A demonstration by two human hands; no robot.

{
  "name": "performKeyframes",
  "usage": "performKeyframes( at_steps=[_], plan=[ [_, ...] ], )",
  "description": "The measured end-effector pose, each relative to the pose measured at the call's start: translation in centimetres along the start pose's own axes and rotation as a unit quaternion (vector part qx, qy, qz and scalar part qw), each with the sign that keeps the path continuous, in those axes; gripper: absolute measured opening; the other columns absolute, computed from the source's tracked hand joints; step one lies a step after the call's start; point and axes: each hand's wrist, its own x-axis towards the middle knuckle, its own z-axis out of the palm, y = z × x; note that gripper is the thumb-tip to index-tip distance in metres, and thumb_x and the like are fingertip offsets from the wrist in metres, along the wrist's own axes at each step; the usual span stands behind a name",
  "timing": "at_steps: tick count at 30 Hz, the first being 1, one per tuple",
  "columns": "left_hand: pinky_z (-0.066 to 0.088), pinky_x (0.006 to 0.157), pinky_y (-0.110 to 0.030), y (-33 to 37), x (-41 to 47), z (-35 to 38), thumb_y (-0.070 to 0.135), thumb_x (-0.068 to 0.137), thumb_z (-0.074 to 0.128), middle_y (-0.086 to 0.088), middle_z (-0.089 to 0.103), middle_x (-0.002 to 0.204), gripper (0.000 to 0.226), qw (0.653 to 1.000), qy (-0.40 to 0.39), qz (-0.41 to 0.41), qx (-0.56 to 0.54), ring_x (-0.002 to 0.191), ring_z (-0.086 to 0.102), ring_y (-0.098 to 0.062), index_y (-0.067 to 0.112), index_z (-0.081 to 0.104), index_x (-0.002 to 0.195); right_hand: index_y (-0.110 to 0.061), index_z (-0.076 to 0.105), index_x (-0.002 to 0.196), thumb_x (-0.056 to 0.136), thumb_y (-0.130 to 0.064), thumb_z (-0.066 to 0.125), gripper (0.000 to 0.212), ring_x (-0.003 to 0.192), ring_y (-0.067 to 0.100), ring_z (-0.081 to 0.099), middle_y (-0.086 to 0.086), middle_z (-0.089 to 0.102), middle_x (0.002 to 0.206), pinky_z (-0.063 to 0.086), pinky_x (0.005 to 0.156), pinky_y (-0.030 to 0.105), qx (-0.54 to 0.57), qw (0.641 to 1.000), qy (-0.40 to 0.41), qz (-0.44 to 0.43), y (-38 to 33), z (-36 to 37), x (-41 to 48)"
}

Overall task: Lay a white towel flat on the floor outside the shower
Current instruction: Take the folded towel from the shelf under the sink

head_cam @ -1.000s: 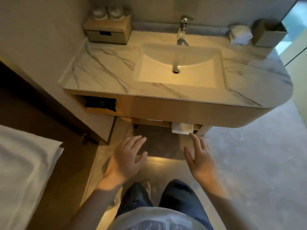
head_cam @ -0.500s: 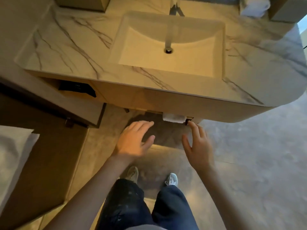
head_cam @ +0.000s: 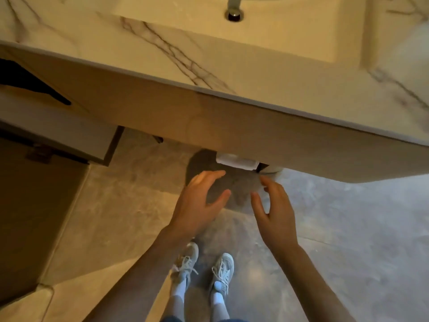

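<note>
My left hand (head_cam: 197, 203) and right hand (head_cam: 275, 210) are reaching out spread and empty, fingers just short of the folded white towel (head_cam: 236, 161) that is peeking from beneath the marble vanity (head_cam: 209, 117).

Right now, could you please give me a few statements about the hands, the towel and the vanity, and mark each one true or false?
1. The white towel sits folded under the vanity, its edge peeking out. True.
2. The left hand already holds the towel in its grip. False: it is open, fingers spread, short of the towel.
3. The right hand is open and empty. True.
4. The towel lies spread flat on the floor. False: it is still folded under the vanity.
5. The person wears light sneakers. True.
</note>
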Motion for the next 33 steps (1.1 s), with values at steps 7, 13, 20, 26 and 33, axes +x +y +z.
performKeyframes(
  at_steps=[7,13,20,26,33],
  plan=[
    [0.049,0.093,-0.031,-14.5,5.9,9.5,0.057,0.085,0.049,0.013,0.057,0.123,0.048,1.0,-0.013,-0.01,0.013,0.115,0.052,-0.005,0.033,0.056,0.126,-0.023,0.053,0.129,0.095,-0.051,0.044,0.044,0.097,0.003,0.052,-0.012,0.056,0.114,0.04,0.082,0.017,-0.017,0.999,0.025,-0.029,11.0,13.1,5.0],
    [0.051,0.093,-0.037,-25.8,10.2,15.6,0.057,0.082,0.054,0.005,0.062,0.122,0.052,0.999,-0.028,0.002,0.026,0.112,0.058,-0.014,0.04,0.052,0.131,-0.019,0.054,0.126,0.092,-0.049,0.05,0.045,0.098,0.024,0.063,0.01,0.064,0.122,0.055,0.078,0.033,-0.055,0.998,0.015,-0.019,19.3,23.3,6.9],
    [0.049,0.091,-0.024,-34.4,15.2,19.9,0.036,0.088,0.067,0.011,0.059,0.122,0.039,0.997,0.022,0.048,-0.054,0.109,0.057,-0.002,0.043,0.053,0.124,-0.034,0.046,0.134,0.092,-0.048,0.047,0.044,0.105,0.01,0.057,-0.006,0.055,0.126,0.047,0.088,0.025,0.003,0.992,0.116,-0.046,25.7,29.4,9.8],
    [0.041,0.079,-0.009,-35.1,17.6,21.4,0.044,0.09,0.061,0.012,0.06,0.114,0.044,0.995,-0.003,0.061,-0.079,0.103,0.058,-0.001,0.045,0.046,0.131,-0.027,0.051,0.13,0.094,-0.038,0.051,0.038,0.093,0.005,0.057,0.0,0.056,0.128,0.044,0.078,0.012,0.024,0.981,0.172,-0.087,26.9,28.2,12.9],
    [0.043,0.083,-0.004,-33.0,20.7,22.3,0.045,0.097,0.053,0.011,0.047,0.142,0.055,0.989,-0.012,0.097,-0.113,0.114,0.053,0.008,0.044,0.029,0.146,-0.024,0.053,0.131,0.096,-0.049,0.043,0.044,0.084,0.007,0.053,0.006,0.048,0.125,0.045,0.079,0.016,-0.044,0.976,0.196,-0.083,26.7,25.8,14.8]
  ],
)
